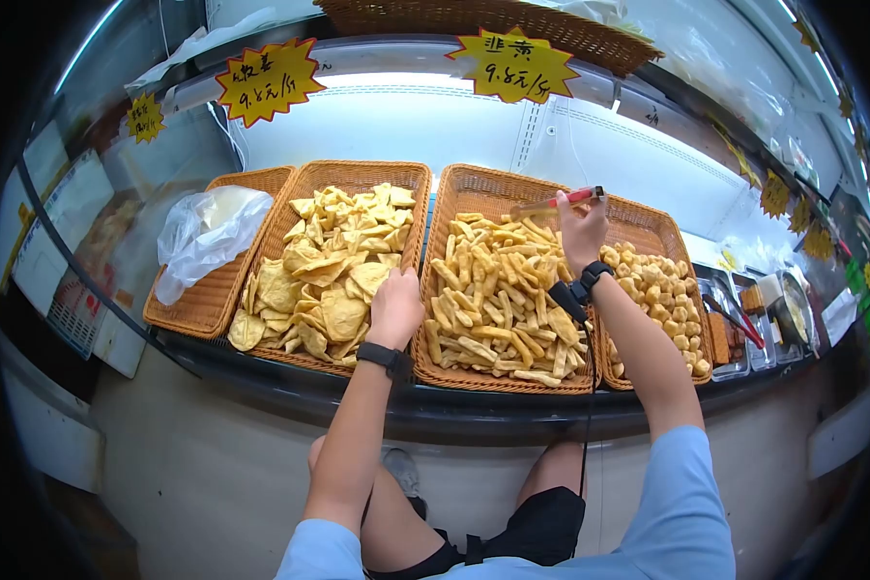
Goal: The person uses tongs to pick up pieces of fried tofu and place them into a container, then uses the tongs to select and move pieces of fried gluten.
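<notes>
My left hand [397, 307] is closed at the right rim of a wicker basket [372, 172] heaped with flat yellow fried pieces [343, 314]; its fingertips are hidden from me. Held in my right hand [583, 232] are red-handled tongs [563, 202], their pale tips pointing left over the back of the middle basket [483, 180]. Fried sticks [503, 300] fill that basket below the tongs. Right of my right wrist, small round puffed pieces [655, 295] lie in another wicker basket [638, 220].
A white plastic bag [208, 237] lies in the leftmost basket [203, 300]. Yellow price signs [269, 81] hang from the shelf above. At the right stand metal trays [759, 356] and another red-handled tool [747, 324]. The dark counter edge [512, 411] runs before my legs.
</notes>
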### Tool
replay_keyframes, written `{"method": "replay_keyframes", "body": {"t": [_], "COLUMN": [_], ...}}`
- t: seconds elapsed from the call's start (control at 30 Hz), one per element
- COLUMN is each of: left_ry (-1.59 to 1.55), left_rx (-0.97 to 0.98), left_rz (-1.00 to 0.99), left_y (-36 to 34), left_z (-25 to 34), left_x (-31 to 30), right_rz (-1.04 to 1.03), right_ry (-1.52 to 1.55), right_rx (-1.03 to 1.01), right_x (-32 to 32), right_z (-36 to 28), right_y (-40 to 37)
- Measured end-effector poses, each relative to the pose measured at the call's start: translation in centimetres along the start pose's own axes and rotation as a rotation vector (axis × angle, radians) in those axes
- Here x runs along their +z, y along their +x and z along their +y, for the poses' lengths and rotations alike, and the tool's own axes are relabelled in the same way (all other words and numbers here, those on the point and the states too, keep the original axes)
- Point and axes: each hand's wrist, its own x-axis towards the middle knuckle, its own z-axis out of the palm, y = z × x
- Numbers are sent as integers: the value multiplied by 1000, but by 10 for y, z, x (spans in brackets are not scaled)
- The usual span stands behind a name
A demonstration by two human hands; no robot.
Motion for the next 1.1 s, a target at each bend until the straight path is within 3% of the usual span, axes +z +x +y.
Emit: {"method": "replay_keyframes", "body": {"t": [0.13, 0.27, 0.37, 0.43, 0.63, 0.77, 0.8, 0.9, 1.1], "left_ry": [-20, -22, -33, -39, -218, -371, -384, -451, -554], "left_rx": [8, 3, 8, 4, 84, 112, 206, 259, 428], "left_rz": [16, 8, 11, 43, 261, 334, 405, 383, 320], "left_y": [3, 7, 6, 5, -3, -16, -19, -30, -68], "left_z": [-7, -10, -6, 0, 24, 47, 52, 70, 109], "left_x": [5, 7, 4, -3, -10, -13, -13, -20, -12], "right_rz": [-13, -56, 34, 41, 195, 270, 295, 349, 207], "right_ry": [-173, -37, 210, 289, 499, 426, 362, 255, 248], "right_rx": [64, 89, 148, 195, 240, 247, 213, 188, 52], "right_x": [-22, -53, -88, -130, -246, -275, -281, -294, -320], "right_z": [-2, -19, -38, -76, -109, -117, -116, -125, -127], "right_y": [8, 15, 19, 13, -68, -152, -171, -214, -225]}}
